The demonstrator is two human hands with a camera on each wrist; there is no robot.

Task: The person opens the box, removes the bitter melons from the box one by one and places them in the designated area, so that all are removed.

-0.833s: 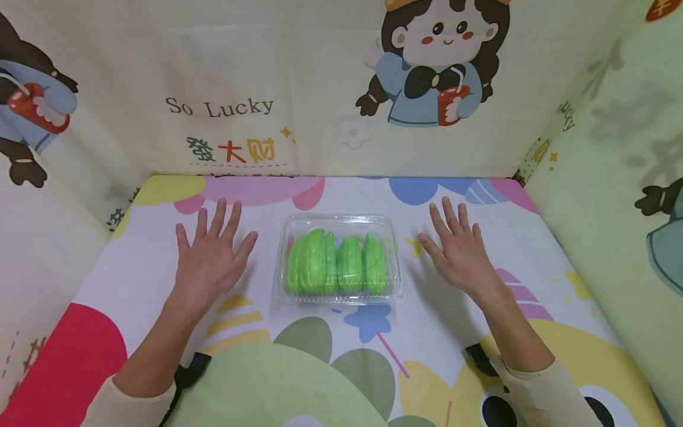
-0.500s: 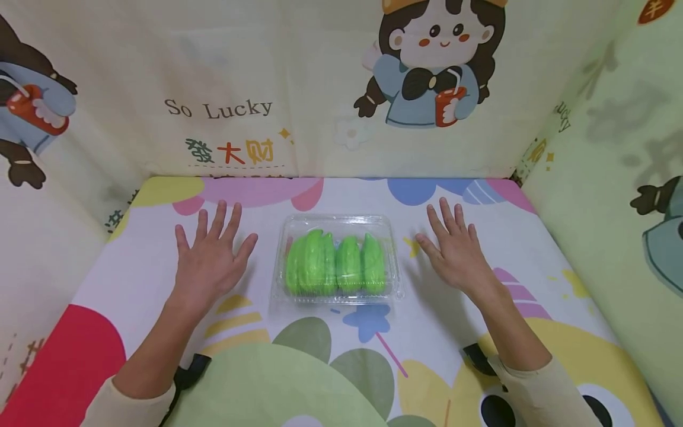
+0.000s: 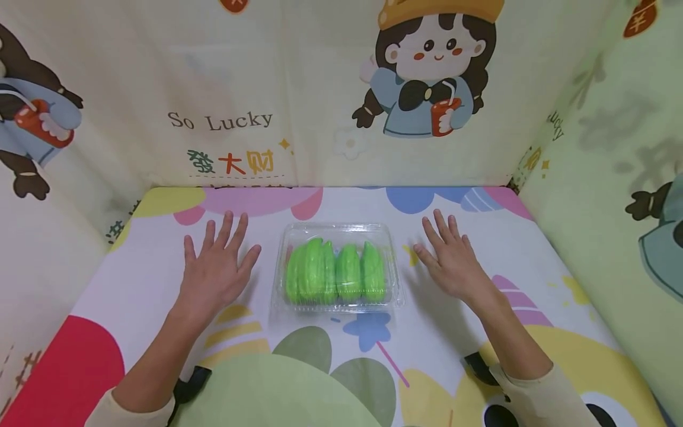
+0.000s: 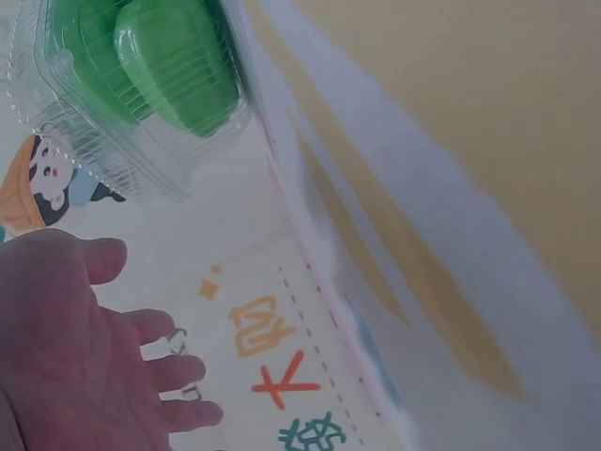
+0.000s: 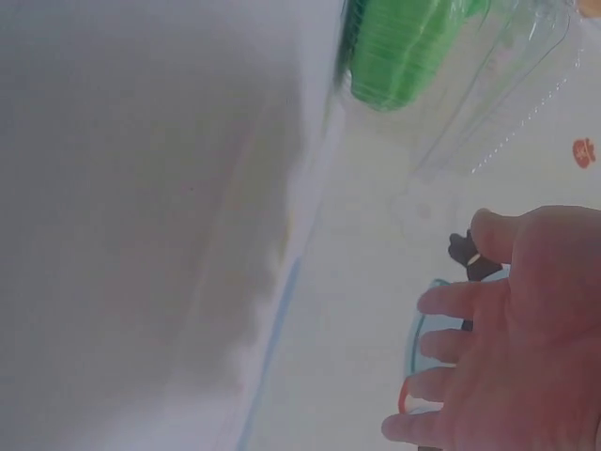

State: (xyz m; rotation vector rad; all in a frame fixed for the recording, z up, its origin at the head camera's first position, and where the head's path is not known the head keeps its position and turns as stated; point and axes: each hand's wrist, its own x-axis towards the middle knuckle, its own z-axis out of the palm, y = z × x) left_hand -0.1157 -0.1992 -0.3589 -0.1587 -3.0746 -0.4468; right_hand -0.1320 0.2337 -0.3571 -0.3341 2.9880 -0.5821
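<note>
A clear plastic clamshell box [image 3: 337, 232] sits lidded in the middle of the table. Several bright green, ridged, banana-shaped pieces [image 3: 349, 274] stand side by side inside it. To the left of the box, my left hand [image 3: 213, 273] hovers palm down with its fingers spread, holding nothing. On the other side my right hand [image 3: 453, 264] is held the same way, apart from the box. Both wrist views show the palm of each hand, with a corner of the plastic box [image 4: 141, 141] above it and green pieces [image 5: 399, 56] visible through the plastic.
A cartoon-printed cloth covers the table [image 3: 299, 367]. Printed curtains hang as a back wall [image 3: 315, 89] and along both sides, meeting the table's edges. A black wrist strap piece [image 3: 192, 385] shows at the left sleeve, another [image 3: 480, 367] at the right.
The head view has tilted up slightly, so the whole scene sits lower in it. Both hands and the box otherwise stay in place.
</note>
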